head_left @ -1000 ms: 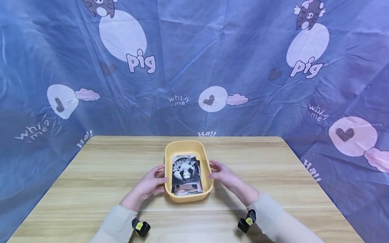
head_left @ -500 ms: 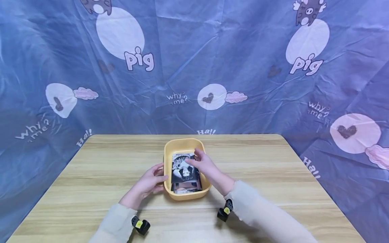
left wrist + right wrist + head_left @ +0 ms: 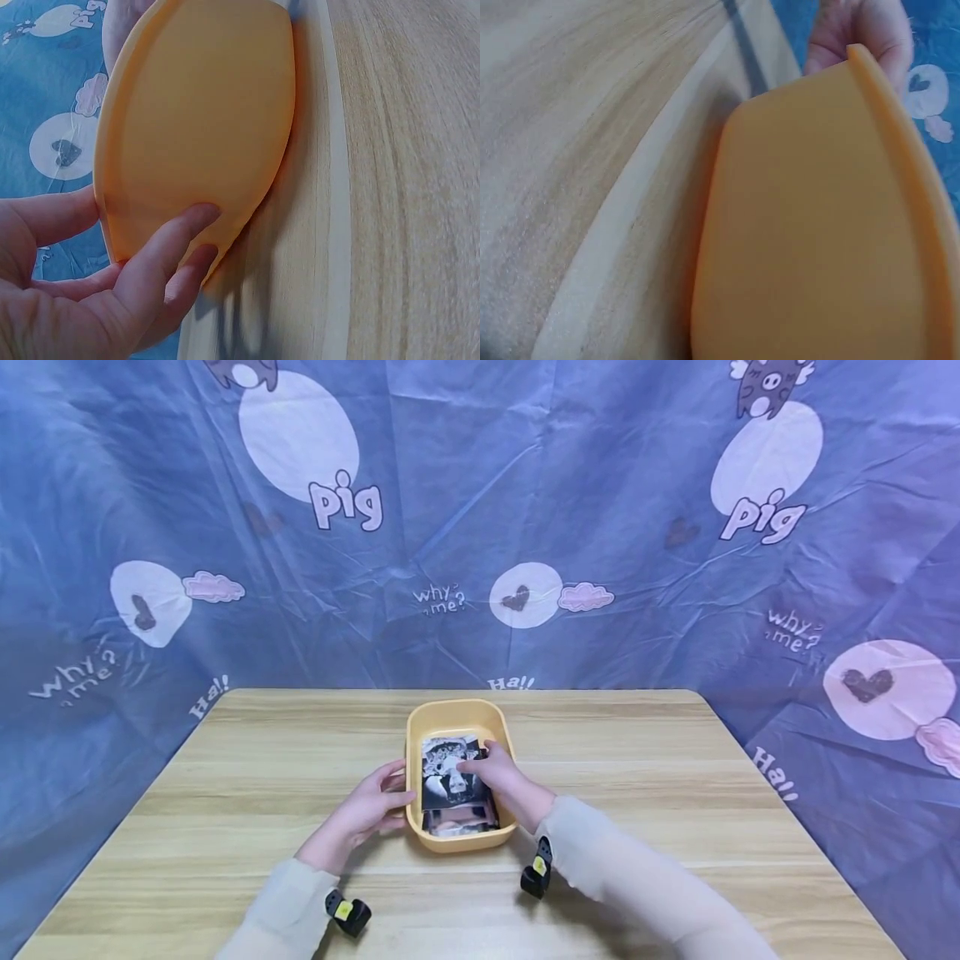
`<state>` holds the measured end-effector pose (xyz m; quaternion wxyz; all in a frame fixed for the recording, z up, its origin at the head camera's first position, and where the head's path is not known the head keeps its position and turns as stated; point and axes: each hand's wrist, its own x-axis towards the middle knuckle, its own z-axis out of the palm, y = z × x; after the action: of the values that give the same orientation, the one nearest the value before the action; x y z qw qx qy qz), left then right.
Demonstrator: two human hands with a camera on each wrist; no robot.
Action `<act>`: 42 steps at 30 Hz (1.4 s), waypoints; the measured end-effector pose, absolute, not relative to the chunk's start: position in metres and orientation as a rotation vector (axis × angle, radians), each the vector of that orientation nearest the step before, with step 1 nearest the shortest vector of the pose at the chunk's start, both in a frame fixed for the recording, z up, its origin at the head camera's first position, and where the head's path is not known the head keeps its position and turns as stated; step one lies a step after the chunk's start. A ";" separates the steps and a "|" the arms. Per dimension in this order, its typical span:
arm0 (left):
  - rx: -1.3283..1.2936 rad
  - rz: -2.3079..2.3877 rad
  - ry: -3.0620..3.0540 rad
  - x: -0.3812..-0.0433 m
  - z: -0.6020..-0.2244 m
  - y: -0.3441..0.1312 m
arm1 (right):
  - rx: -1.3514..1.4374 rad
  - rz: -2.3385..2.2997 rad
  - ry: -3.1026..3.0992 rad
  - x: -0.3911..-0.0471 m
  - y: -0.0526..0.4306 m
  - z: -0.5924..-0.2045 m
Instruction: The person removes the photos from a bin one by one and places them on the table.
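Observation:
A yellow plastic box (image 3: 461, 708) with rounded corners stands on the wooden table. Inside lies a small stack of photos, with a black-and-white photo (image 3: 442, 785) on top and a colour photo (image 3: 459, 821) showing below it. My left hand (image 3: 367, 806) grips the box's left side, thumb over the rim. In the left wrist view, the left fingers (image 3: 161, 259) spread along the outer wall. My right hand (image 3: 498, 770) reaches over the right rim, thumb lying on the top photo and fingers at its right edge, pinching it. Box wall hides the right hand in the right wrist view.
The wooden table (image 3: 300, 735) runs out to both sides of the box. A blue patterned cloth (image 3: 450, 527) hangs behind and beside it. Black wrist cameras (image 3: 348, 912) are strapped at both light sleeves (image 3: 281, 906).
My right hand has left the box's outer right side, gone over the rim and come down onto the top photo, which has shifted slightly left. The left hand keeps its hold.

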<state>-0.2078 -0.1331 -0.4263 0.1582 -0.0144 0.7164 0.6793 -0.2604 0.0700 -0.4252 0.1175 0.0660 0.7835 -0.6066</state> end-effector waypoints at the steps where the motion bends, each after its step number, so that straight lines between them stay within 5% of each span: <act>1: -0.044 1.944 2.048 -0.208 -0.426 -0.133 | 0.195 -1.772 2.298 -0.261 0.068 -0.426; 23: -0.043 1.975 2.018 -0.209 -0.431 -0.132 | 0.226 -1.738 2.314 -0.268 0.061 -0.435; 35: -0.034 1.992 2.011 -0.207 -0.431 -0.131 | -0.036 -1.912 2.511 -0.338 0.071 -0.537; 42: -0.017 1.994 2.009 -0.208 -0.432 -0.132 | 0.047 -1.801 2.378 -0.277 0.060 -0.452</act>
<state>-0.2082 -0.1317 -0.4318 0.1549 -0.0060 0.7011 0.6960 -0.2769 0.0603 -0.4522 0.0790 0.0157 0.7945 -0.6019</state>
